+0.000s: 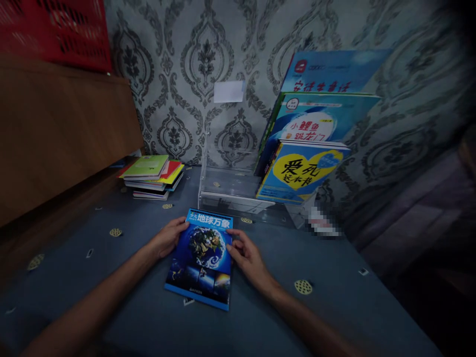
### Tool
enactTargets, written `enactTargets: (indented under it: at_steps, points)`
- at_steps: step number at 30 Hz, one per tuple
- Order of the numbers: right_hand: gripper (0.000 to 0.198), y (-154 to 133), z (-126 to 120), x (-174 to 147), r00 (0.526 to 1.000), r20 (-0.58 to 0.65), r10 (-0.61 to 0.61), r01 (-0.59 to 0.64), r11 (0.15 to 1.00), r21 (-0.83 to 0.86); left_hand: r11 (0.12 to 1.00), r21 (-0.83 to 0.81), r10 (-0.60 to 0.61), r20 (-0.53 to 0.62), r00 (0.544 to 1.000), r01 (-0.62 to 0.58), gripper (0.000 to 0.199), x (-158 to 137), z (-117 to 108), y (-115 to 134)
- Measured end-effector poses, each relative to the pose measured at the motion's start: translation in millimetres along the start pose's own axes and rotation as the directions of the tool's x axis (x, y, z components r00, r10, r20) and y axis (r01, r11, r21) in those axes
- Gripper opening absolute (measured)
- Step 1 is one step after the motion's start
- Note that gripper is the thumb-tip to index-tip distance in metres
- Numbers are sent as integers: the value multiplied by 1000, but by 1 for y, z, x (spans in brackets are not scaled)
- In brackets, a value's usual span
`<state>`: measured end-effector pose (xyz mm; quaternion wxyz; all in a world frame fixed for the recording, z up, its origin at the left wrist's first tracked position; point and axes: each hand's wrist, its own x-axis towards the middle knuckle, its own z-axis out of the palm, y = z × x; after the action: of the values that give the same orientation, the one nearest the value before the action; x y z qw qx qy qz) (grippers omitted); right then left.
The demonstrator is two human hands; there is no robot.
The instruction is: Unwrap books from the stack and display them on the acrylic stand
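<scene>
"Where is the 地球万象 book (204, 253)?"

"Between the two sets of fingers, cover facing up with its globe showing, over the cloth-covered bench (141, 282). I can't tell whether it touches the cloth."

"And the fingers?"

"Both sets grip it. The left hand (171, 239) pinches the upper left edge, thumb on the cover; the right hand (250, 255) has thumb and forefinger on the right edge, a little lower."

"What's beyond them?"

"Straight past the fingertips, a clear tiered display stand (238, 183). On it, beyond and right of the right fingers, 爱死这本书 (303, 173) stands in front, 小鲤鱼跳龙门 (320, 116) behind it, 安徒生童话 (330, 72) at the back."

"Left of the fingers?"

"Farther off, a stack of books (150, 176). Higher up, a red slotted basket (74, 37) on a wooden cabinet (63, 134)."
</scene>
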<state>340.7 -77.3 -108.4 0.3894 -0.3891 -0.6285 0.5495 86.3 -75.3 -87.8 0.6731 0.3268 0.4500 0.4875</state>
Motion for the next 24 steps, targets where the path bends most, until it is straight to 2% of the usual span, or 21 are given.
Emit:
enactTargets:
  at_steps: [17,24]
  points:
    - [45,6,0,2,1000,-2,-22,22,1000,-12,1000,9,-20,26,999,19,32,0,-3,-2]
    - [40,0,-3,2,999,6,-40,40,990,-137,1000,15,-16,69,997,15,32,-1,-5,0]
